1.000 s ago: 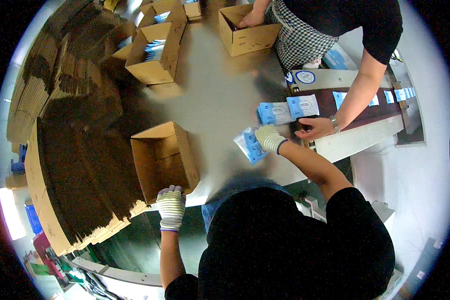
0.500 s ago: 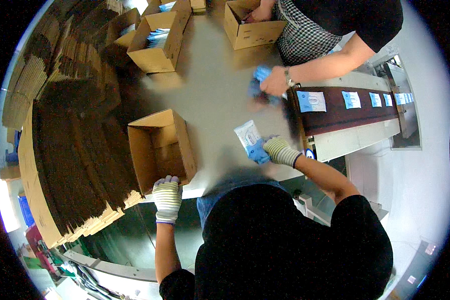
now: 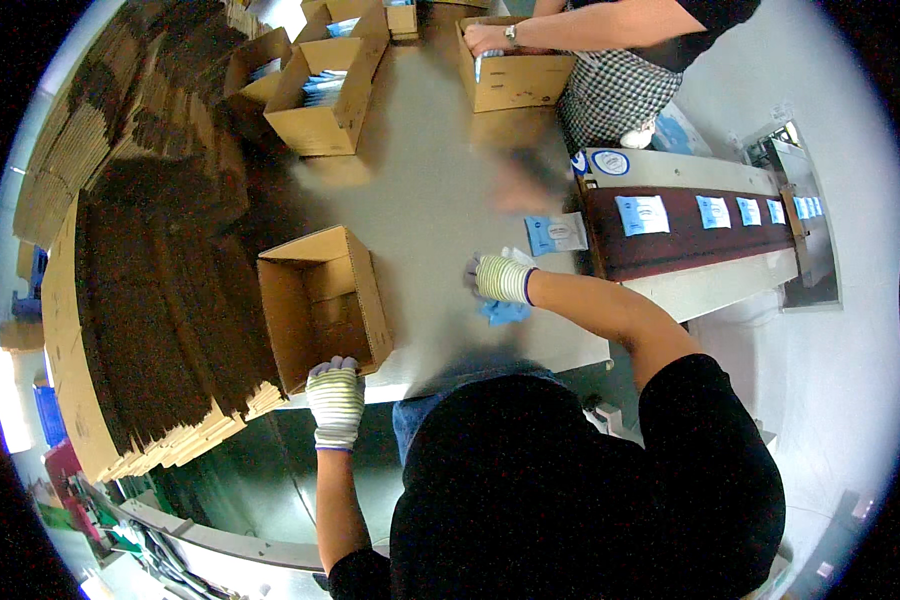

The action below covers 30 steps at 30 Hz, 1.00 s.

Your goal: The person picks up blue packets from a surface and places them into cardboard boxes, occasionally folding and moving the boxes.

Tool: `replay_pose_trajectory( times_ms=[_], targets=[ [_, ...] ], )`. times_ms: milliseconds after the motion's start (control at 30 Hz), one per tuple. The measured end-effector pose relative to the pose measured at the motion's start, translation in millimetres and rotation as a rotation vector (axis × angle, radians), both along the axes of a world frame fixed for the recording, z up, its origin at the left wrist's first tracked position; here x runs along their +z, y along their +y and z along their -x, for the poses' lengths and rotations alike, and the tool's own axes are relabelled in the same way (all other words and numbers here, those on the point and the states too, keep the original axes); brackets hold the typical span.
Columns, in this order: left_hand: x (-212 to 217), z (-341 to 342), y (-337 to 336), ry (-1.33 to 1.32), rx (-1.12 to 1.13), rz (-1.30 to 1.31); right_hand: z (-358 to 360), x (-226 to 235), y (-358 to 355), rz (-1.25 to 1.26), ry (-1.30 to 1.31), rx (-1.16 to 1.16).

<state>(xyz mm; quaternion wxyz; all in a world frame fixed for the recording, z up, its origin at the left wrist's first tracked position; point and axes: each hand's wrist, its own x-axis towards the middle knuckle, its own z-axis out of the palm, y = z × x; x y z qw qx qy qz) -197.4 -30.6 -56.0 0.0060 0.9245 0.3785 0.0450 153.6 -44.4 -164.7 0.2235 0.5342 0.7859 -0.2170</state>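
Note:
An open cardboard box (image 3: 320,300) stands on the grey table (image 3: 430,200) in front of me. My gloved left hand (image 3: 335,400) grips its near edge. My gloved right hand (image 3: 500,280) is to the right of the box, closed on blue and white flat packets (image 3: 505,312) just above the table. One more blue packet (image 3: 557,232) lies on the table beside the conveyor's end.
A dark conveyor belt (image 3: 690,235) carries several blue packets at right. Flattened cardboard stacks (image 3: 140,300) fill the left. More open boxes (image 3: 320,90) hold packets at the back. A co-worker across the table has a hand in another box (image 3: 515,70).
My right hand has pulled the packets from the conveyor's end left toward the box. The co-worker's hand left the belt and went to the far box. My left hand stayed.

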Motion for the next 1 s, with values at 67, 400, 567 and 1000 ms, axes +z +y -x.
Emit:
replay_pose_trajectory(
  times_ms=[67, 400, 567, 1000],
  targets=[
    [3, -4, 0, 0.061, 0.058, 0.056, -6, 11, -16, 0.035, 0.023, 0.027],
    [3, -14, 4, 0.164, 0.077, 0.181, 7, -25, -125, -0.196, 0.092, -0.223],
    [1, -7, 1, 0.102, 0.065, 0.084, -66, 49, -54, -0.231, -0.026, -0.326],
    [1, -15, 1, 0.092, 0.124, 0.125, -41, 55, -50, 0.058, 0.160, -0.387]
  ],
)
